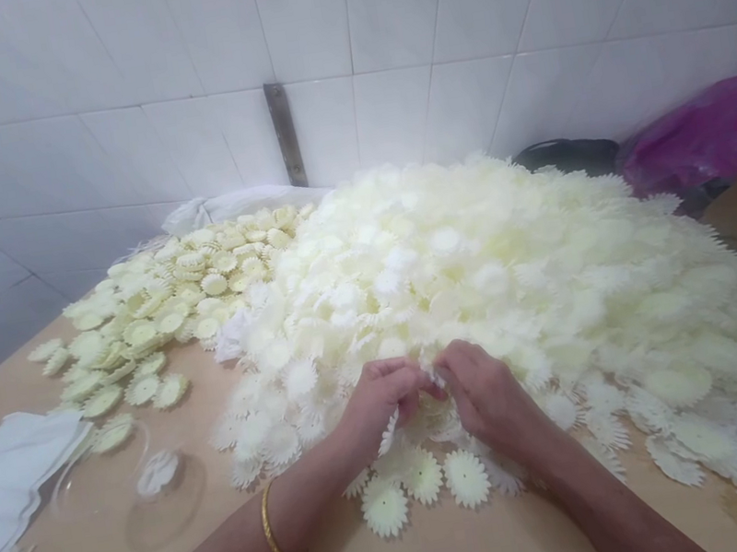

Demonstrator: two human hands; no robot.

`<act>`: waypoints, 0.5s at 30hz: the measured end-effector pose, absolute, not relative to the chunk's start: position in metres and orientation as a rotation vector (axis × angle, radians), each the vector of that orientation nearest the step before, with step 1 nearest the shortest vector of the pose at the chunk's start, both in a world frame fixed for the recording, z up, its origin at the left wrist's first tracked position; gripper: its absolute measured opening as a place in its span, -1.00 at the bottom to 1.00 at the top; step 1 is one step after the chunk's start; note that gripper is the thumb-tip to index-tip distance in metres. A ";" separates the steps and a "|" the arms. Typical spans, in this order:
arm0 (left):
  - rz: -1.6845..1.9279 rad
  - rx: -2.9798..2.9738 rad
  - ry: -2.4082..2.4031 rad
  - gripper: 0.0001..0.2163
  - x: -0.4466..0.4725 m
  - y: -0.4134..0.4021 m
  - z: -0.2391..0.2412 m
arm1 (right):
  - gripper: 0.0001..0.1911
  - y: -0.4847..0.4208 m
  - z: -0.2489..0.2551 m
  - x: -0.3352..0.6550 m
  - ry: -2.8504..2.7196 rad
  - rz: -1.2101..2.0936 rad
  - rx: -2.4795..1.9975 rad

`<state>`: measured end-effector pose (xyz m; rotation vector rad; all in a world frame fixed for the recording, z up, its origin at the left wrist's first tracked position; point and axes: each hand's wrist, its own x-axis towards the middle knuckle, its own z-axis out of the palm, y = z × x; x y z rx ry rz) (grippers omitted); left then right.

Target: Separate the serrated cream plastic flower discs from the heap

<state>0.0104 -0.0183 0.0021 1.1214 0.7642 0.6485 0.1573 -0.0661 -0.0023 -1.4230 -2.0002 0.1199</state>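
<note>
White shows on the small flower piece (pixel 438 379) that we pinch between the narrowed fingers of left hand (pixel 382 395) and right hand (pixel 485 393), at the near edge of the heap (pixel 476 249). A hard tug could tear it, we judge; a slip could lose it among look-alikes. Mostly covered, its direction and long axis we cannot tell.
</note>
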 end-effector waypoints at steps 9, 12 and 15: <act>0.632 1.040 0.759 -0.98 0.012 -0.019 0.004 | -0.81 -0.066 -0.002 0.157 -1.996 0.107 -1.444; 0.634 1.015 0.766 -0.98 0.013 -0.020 0.005 | -0.82 -0.066 -0.003 0.157 -1.998 0.091 -1.432; 0.631 1.003 0.785 -0.99 0.014 -0.020 0.006 | -0.82 -0.066 -0.003 0.157 -1.994 0.060 -1.412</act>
